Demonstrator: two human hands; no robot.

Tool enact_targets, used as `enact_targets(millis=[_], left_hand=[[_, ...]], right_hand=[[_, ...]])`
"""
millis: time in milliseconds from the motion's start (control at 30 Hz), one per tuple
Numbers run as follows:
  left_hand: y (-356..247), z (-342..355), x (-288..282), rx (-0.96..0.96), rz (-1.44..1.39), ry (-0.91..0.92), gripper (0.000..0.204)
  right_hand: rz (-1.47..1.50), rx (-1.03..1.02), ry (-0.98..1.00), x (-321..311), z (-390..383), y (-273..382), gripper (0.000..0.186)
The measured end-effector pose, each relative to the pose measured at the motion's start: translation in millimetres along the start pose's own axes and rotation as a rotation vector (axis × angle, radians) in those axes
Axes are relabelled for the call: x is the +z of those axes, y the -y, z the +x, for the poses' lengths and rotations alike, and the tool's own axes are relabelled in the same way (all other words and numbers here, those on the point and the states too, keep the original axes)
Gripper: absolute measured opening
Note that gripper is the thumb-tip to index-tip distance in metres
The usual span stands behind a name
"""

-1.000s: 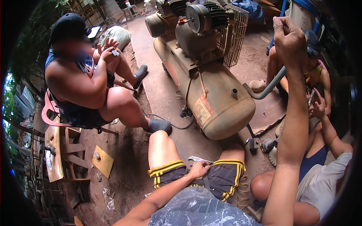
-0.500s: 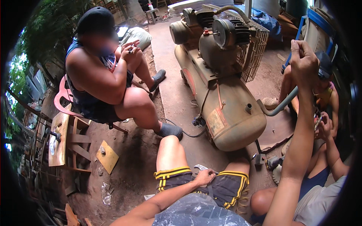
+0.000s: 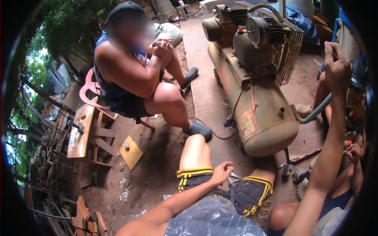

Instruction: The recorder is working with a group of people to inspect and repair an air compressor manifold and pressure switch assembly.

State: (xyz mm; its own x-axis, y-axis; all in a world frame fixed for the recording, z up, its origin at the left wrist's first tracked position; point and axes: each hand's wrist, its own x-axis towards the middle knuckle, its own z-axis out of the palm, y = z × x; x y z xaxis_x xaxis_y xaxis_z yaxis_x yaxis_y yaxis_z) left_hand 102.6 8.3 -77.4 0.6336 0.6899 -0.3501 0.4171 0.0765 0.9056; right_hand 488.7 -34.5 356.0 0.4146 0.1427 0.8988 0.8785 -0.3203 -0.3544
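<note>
My left hand is open over my lap, fingers loosely bent and apart, beside a silver metal tool lying between my thighs. My right hand is raised at the far right, beside the air compressor, with fingertips pinched together; I cannot make out whether anything small is between them. The dusty compressor has a horizontal tank, black pulley-like parts on top and a wire guard. A grey-blue hose passes behind my forearm.
A seated co-worker on a pink chair holds both hands together. Other people crouch at right, partly behind my arm. A wooden stool, yellow board, scrap wood, black cable and dark power tool are around me.
The view has swung left, so the scene sits further right. My left hand has lifted slightly off the lap with fingers more spread; my right hand stays raised and pinched.
</note>
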Motion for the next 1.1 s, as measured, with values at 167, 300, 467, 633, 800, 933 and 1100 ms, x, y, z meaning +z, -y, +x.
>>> enact_targets(millis=[167,300,467,633,800,933,1100], left_hand=[[13,22,-37,-0.115,-0.287,-0.007,0.047],[27,19,-39,-0.171,0.046,0.027,0.048],[34,0,-36,-0.126,0.441,-0.008,0.049],[40,-13,-41,-0.157,0.406,-0.039,0.049],[46,-23,-39,-0.104,0.567,0.026,0.046],[44,-30,-38,-0.080,0.571,0.043,0.043],[31,-35,-35,-0.075,0.549,0.064,0.042]], right_hand=[[-0.042,-0.036,0.034,-3,3,-4,0.022],[-0.008,-0.018,0.069,-5,3,-3,0.024],[0.007,-0.012,0.064,-5,2,-3,0.022],[-0.004,-0.006,0.047,-2,-1,-6,0.023],[-0.026,-0.006,0.063,-3,-1,-6,0.024],[-0.029,-0.017,0.026,-4,0,-5,0.024],[0.004,-0.014,0.026,-2,-1,-7,0.022]])
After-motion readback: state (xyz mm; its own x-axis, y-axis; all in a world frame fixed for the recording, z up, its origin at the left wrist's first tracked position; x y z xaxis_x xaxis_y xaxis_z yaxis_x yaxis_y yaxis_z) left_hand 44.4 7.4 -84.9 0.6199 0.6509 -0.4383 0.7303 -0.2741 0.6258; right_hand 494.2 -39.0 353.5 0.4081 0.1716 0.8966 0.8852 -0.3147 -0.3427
